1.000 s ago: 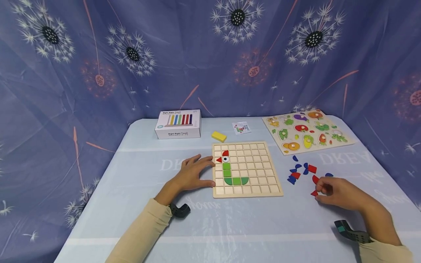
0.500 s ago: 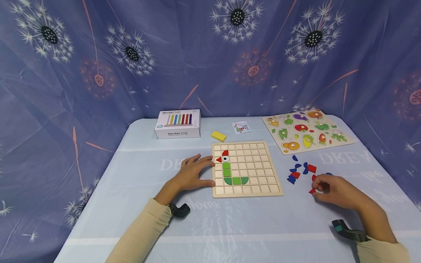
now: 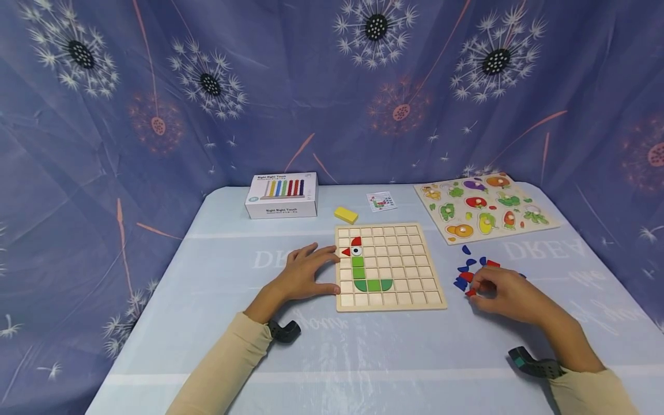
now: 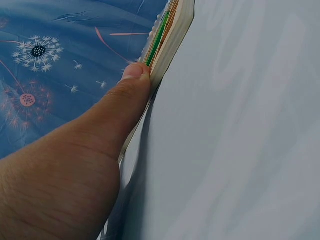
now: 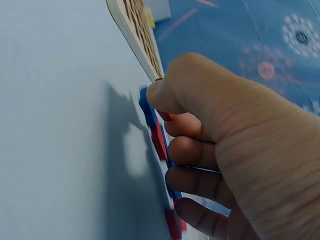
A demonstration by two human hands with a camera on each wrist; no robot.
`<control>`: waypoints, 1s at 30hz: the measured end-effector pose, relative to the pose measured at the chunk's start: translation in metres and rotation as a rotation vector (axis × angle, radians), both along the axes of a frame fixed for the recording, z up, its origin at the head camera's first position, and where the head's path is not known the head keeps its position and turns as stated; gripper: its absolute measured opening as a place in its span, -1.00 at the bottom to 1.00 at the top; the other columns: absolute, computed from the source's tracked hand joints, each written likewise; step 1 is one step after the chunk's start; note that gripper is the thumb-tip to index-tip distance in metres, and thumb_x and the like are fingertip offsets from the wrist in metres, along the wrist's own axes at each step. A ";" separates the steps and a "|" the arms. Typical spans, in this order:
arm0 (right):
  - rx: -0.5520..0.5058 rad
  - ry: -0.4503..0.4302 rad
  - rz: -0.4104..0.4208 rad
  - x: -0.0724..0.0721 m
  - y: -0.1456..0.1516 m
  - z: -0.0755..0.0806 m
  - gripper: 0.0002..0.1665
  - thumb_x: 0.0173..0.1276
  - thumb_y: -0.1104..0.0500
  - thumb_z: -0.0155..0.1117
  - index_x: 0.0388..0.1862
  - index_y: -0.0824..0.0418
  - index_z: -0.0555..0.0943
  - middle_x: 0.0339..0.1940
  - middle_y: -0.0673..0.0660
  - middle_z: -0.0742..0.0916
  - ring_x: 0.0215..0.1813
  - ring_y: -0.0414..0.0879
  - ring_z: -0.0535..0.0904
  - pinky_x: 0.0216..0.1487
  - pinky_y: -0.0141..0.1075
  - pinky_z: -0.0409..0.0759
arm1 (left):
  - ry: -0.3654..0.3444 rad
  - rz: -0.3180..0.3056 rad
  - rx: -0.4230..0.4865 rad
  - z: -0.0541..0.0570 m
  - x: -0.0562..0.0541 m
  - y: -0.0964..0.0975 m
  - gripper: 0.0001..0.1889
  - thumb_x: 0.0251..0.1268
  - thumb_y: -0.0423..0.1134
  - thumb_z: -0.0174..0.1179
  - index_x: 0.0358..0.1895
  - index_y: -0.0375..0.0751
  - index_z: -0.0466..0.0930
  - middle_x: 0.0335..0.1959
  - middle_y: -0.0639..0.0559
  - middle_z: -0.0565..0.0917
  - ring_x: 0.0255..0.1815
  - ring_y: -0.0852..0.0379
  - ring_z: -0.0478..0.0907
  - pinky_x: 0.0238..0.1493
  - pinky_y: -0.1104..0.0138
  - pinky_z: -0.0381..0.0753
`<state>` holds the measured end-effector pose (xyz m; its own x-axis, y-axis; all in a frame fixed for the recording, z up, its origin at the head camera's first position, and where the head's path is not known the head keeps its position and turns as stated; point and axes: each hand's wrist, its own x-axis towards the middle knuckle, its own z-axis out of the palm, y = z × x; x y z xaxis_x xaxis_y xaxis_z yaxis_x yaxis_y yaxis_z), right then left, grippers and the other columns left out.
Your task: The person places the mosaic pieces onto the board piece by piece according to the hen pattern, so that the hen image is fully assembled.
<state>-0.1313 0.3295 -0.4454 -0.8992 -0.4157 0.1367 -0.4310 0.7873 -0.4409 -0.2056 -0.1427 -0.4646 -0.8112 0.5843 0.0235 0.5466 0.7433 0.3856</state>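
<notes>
A square wooden grid board [image 3: 407, 275] lies mid-table, with red, green and white eye pieces set in its left part. My left hand [image 3: 303, 275] rests at the board's left edge with fingers and thumb spread apart. Its thumb [image 4: 132, 82] touches the side of the board in the left wrist view. Over the loose pieces, right of the board, my right hand [image 3: 510, 294] pinches a small red triangular piece [image 3: 470, 293] between thumb and index finger. The other fingers [image 5: 192, 152] of that hand are curled below.
Several blue pieces [image 3: 460, 283] and a few red ones lie right of the board. Behind it are a yellow block [image 3: 346, 215], a picture card [image 3: 381, 202] and a white box [image 3: 282, 196]. A vegetable puzzle board [image 3: 487, 208] lies at the back right.
My right hand has moved left toward the board with the red triangular piece, passing over the loose pieces. The left hand and the board have stayed in place.
</notes>
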 end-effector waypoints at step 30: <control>0.049 -0.005 0.412 -0.045 -0.155 0.009 -0.82 0.25 -0.06 0.49 -0.31 -0.15 0.63 -0.40 -0.20 0.58 -0.31 -0.29 0.45 -0.27 -0.33 0.43 | -0.021 0.011 0.010 0.003 0.000 0.000 -0.22 0.11 0.46 0.29 0.40 0.28 0.43 0.58 0.21 0.23 0.60 -0.17 -0.05 0.39 -0.19 -0.05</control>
<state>-0.1768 0.1741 -0.4362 -0.6565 -0.7472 0.1036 -0.7126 0.5693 -0.4101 -0.2059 -0.1426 -0.4619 -0.8181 0.5750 0.0124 0.5300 0.7454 0.4043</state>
